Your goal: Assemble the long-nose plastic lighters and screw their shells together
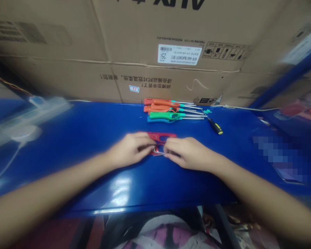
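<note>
A red plastic lighter shell (162, 137) lies flat on the blue table (93, 138) in front of me. My left hand (131, 149) has its fingers pinched at the shell's lower left edge. My right hand (188, 152) pinches the same spot from the right, where a small metal part (158, 152) shows between the fingertips. Both hands rest on the table and touch the shell.
Behind the shell lies a row of long-nosed lighters (171, 110) in orange, green and blue. A black and yellow screwdriver (214, 126) lies to their right. A white power strip (36, 110) sits at the left. Large cardboard boxes (145, 52) wall off the back.
</note>
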`<state>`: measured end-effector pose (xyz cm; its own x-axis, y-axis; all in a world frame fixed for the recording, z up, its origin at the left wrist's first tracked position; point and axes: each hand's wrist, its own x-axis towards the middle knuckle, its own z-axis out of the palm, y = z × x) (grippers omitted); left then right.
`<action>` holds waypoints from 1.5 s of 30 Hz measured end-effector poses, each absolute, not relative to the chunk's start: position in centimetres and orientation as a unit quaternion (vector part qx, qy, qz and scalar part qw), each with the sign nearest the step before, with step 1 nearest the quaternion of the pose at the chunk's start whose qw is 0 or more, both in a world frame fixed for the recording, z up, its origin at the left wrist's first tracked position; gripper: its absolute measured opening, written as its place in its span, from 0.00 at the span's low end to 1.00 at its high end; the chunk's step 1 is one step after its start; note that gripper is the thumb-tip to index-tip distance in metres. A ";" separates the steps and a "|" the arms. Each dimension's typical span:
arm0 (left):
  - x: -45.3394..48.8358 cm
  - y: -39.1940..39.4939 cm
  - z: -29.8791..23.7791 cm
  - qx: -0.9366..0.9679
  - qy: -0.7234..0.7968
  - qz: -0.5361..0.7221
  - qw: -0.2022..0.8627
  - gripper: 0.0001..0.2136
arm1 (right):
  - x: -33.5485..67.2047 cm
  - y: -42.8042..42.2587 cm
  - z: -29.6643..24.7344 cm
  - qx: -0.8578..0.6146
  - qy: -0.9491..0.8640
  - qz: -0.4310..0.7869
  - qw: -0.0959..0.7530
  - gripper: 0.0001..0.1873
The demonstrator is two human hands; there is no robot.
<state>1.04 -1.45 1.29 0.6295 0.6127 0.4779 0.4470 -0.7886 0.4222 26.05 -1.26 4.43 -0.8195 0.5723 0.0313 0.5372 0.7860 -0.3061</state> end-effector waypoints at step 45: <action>1.1 -1.5 2.1 0.860 0.347 0.285 0.243 0.08 | 26.2 -0.9 4.2 -0.277 -0.948 0.138 0.078 0.03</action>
<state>1.07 -1.52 2.09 0.5973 0.7348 0.3214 0.4586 -0.6416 0.6148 26.15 -0.92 4.24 -0.8344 0.5465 0.0711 0.5036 0.8085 -0.3045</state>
